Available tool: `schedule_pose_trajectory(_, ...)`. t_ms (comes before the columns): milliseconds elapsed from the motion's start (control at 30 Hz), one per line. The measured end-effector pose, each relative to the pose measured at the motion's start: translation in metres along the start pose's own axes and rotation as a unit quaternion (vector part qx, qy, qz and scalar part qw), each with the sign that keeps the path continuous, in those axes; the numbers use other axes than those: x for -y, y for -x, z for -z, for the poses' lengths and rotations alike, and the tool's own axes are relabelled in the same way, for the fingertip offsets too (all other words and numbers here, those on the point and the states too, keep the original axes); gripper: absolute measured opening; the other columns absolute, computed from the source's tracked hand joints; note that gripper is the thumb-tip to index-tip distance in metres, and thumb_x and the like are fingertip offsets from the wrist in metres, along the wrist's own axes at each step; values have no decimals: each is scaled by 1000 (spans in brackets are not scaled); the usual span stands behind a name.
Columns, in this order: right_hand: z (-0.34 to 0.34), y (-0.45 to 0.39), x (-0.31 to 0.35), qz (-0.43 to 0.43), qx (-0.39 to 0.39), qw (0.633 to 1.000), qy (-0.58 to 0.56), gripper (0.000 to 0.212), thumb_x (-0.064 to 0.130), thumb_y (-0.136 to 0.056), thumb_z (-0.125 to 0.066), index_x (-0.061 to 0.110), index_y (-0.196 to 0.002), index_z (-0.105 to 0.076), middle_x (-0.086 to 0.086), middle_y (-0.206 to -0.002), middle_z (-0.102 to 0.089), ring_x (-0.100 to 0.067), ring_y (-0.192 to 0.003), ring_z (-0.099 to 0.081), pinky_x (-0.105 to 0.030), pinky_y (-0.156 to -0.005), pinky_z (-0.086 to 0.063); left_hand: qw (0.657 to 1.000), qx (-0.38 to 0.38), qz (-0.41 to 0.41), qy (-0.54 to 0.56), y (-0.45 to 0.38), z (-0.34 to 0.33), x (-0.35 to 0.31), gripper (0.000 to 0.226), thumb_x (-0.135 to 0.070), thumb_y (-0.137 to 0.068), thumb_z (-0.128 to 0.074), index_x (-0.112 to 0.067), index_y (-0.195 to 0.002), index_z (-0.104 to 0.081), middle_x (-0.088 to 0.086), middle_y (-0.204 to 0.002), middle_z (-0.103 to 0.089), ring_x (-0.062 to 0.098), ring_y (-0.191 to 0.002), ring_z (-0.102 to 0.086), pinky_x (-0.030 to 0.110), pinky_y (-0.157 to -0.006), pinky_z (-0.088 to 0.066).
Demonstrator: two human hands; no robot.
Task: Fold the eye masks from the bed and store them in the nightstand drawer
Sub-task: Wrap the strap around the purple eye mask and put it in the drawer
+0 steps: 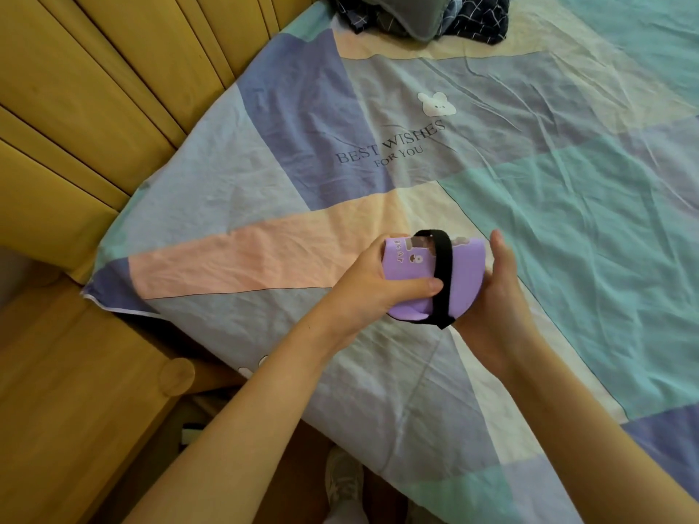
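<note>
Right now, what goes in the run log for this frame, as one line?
stage: folding | left hand: grips purple eye mask | right hand: supports mask's other end | black strap: wrapped around mask | location: above bed sheet

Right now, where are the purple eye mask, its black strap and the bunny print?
purple eye mask [467, 274]: head view, bare purple front.
black strap [440, 281]: head view, band crossing the mask.
bunny print [437, 104]: head view, white face on the sheet.
</note>
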State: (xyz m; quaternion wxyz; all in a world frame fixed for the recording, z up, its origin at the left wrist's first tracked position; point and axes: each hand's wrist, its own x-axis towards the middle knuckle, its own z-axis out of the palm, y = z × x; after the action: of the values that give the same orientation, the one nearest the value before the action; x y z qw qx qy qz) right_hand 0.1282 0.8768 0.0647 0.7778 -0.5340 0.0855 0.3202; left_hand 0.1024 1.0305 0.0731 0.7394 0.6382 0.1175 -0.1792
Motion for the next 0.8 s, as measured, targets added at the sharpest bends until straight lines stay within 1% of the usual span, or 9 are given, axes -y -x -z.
schedule_pose_trajectory(100, -2, -1, -3, 7, 3, 997, 72, 54, 58, -90, -34, 22, -108, -69, -7, -111, -72, -22, -103, -68, -39, -90, -51, 999, -44, -3, -6, 1, 0, 6, 60, -1, -75, -76, -24, -120, -43, 1, -112, -58, 10, -91, -61, 24, -79, -55)
schedule_pose_trajectory(167, -7, 0, -5, 33, 4, 995, 99, 33, 36, -89, -52, 18, -112, -67, -8, -109, -73, -24, -98, -70, -36, -82, -55, 998, -47, -14, 32, 1, 1, 8, 66, 2, -76, -73, -26, -125, -39, 2, -115, -59, 10, -92, -63, 26, -81, -56)
schedule_pose_trajectory(233, -8, 0, -8, 38, -15, 996, 85, 28, 20, -87, -58, 14, -113, -65, -8, -107, -73, -23, -93, -71, -34, -76, -59, 995, -53, -19, 81, 0, 2, 10, 69, -2, -75, -72, -26, -130, -39, 1, -115, -63, 12, -95, -66, 31, -86, -56)
schedule_pose_trajectory(333, -12, 0, -13, 39, -14, 994, 100, 29, 20, -90, -57, 15, -118, -63, -6, -109, -72, -21, -95, -70, -36, -80, -59, 985, -82, -5, 149, -1, 4, 12, 59, -9, -76, -66, -21, -130, -46, 1, -113, -65, 15, -100, -65, 33, -90, -53)
schedule_pose_trajectory(400, -13, -2, -17, 37, -15, 991, 126, 27, 20, -92, -56, 17, -118, -62, -2, -104, -73, -16, -92, -70, -32, -75, -59, 981, -107, 20, 159, -2, 5, 9, 41, -14, -84, -64, -17, -124, -54, 3, -112, -67, 17, -102, -64, 32, -90, -52)
schedule_pose_trajectory(467, -14, -3, -20, 39, -16, 987, 156, 24, 17, -92, -56, 15, -116, -62, -1, -99, -73, -16, -88, -71, -31, -70, -59, 985, -142, 24, 96, -3, 10, 7, 29, -31, -84, -65, -20, -112, -63, 2, -110, -68, 14, -102, -63, 28, -88, -51)
schedule_pose_trajectory(567, -16, -6, -21, 40, -6, 982, 187, 25, 10, -91, -59, 10, -116, -62, -6, -101, -72, -22, -88, -71, -32, -70, -60, 984, -177, -26, -19, -6, 21, 5, 32, -48, -69, -72, -25, -92, -69, -3, -104, -69, 10, -96, -64, 25, -84, -50)
schedule_pose_trajectory(667, -16, -8, -21, 34, 19, 977, 212, 29, 9, -88, -62, 8, -117, -61, -7, -103, -72, -22, -90, -71, -28, -70, -57, 978, -170, -46, -108, -8, 32, 4, 25, -37, -73, -79, -21, -92, -74, -4, -95, -74, 9, -89, -67, 26, -85, -52)
schedule_pose_trajectory(800, -19, -10, -25, 46, 6, 981, 191, 48, 4, -80, -70, 16, -124, -52, -7, -98, -75, -23, -89, -72, -31, -70, -56, 970, -198, -48, -131, -8, 41, 8, 20, -30, -77, -77, -16, -92, -75, 1, -85, -75, 6, -64, -63, 21, -67, -51)
